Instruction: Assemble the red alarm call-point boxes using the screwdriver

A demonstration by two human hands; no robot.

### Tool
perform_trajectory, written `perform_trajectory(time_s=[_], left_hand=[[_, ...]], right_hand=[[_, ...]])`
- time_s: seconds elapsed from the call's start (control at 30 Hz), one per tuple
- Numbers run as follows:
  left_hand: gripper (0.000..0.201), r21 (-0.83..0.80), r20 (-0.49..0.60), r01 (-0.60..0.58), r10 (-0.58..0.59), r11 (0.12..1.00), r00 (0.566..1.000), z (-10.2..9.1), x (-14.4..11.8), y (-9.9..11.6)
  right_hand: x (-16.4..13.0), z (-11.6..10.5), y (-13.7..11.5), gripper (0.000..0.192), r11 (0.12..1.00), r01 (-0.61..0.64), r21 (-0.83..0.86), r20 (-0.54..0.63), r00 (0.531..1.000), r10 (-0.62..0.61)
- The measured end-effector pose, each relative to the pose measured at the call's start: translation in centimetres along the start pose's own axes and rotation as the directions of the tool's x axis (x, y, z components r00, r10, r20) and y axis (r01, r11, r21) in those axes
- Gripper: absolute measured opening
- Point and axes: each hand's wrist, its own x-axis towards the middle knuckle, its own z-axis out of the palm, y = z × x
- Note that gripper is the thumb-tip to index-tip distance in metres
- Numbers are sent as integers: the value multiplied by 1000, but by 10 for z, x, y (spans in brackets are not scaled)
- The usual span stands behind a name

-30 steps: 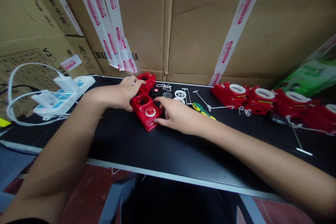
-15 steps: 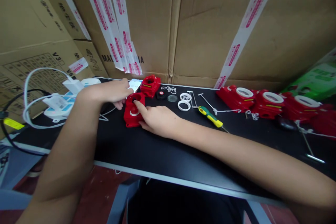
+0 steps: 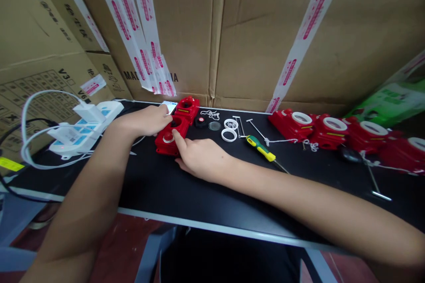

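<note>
Red housing (image 3: 171,136), both hands touching, lies mid-table (image 3: 199,194), well back from its edge.

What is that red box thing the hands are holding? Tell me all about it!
The red box looks like shiny plastic, squarish, lying flat near the back of the black table. On top it has a dark round hole and a red button inside a white ring. The left hand and the right hand both touch it.

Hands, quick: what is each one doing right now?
Left hand: rests on the far edge of the red housing; grip cannot be told.
Right hand: open, fingertips against its near side.
</note>
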Motion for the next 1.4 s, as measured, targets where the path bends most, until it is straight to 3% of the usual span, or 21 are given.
perform_trajectory(time_s=[0.13, 0.23, 0.3, 0.43, 0.53, 0.6, 0.67, 0.73, 0.77, 0.83, 0.87, 0.97, 1.03, 1.07, 1.13, 1.2, 1.3, 1.4], left_hand=[[83, 0, 3, 66, -66, 998, 998, 7, -2, 10], [86, 31, 32, 39, -40, 999, 999, 14, 0, 15], [81, 51, 44, 37, -39, 998, 998, 18, 3, 17], [81, 70, 41, 39, -42, 997, 998, 21, 3, 23], [83, 110, -90, 96, -87, 989, 992, 26, -4, 32], [72, 196, -328, 88, -19, 977, 945, 30, -11, 40], [56, 278, -518, 40, 115, 960, 847, 34, -18, 49], [40, 310, -581, -93, 266, 946, 769, 38, -22, 60], [34, 300, -566, -197, 340, 933, 751, 40, -23, 65], [24, 227, -468, -426, 481, 876, 741, 48, -23, 76], [21, 183, -411, -510, 537, 840, 737, 53, -22, 82], [17, 161, -332, -635, 647, 756, 686, 74, -18, 94], [17, 136, -323, -680, 681, 720, 657, 88, -16, 99], [20, 113, -315, -704, 697, 701, 644, 93, -16, 101], [26, 80, -293, -742, 727, 666, 621, 99, -15, 102], [29, 70, -281, -764, 748, 641, 601, 101, -16, 103], [29, 65, -308, -780, 756, 622, 577, 100, -20, 106], [24, 47, -355, -797, 756, 602, 550, 97, -25, 110]], right_hand=[[-58, -19, 16, 55, 998, -23, -59, -75, 997, 18], [-102, -27, 54, 40, 987, -138, -86, -269, 957, 110], [-127, -29, 87, 34, 965, -250, -84, -393, 898, 198], [-162, -32, 141, 35, 879, -473, -57, -517, 767, 379], [-178, -38, 164, 36, 757, -652, 37, -512, 638, 574], [-187, -43, 173, 34, 703, -705, 97, -553, 549, 627], [-194, -49, 178, 31, 658, -744, 118, -576, 489, 656], [-199, -53, 183, 28, 614, -780, 119, -573, 451, 684], [-201, -54, 184, 28, 596, -794, 121, -563, 440, 700], [-205, -54, 187, 29, 584, -804, 109, -529, 450, 719], [-207, -54, 188, 30, 597, -797, 91, -507, 479, 716], [-213, -52, 190, 38, 665, -746, -28, -441, 607, 662], [-215, -51, 191, 47, 654, -744, -138, -351, 655, 670], [-215, -51, 192, 54, 628, -755, -188, -285, 654, 701], [-213, -50, 195, 70, 563, -785, -259, -161, 610, 776], [-209, -48, 200, 78, 533, -799, -279, -99, 576, 812], [-200, -38, 206, 77, 566, -765, -307, -113, 619, 777], [-196, -23, 208, 74, 524, -791, -315, -232, 599, 766]])
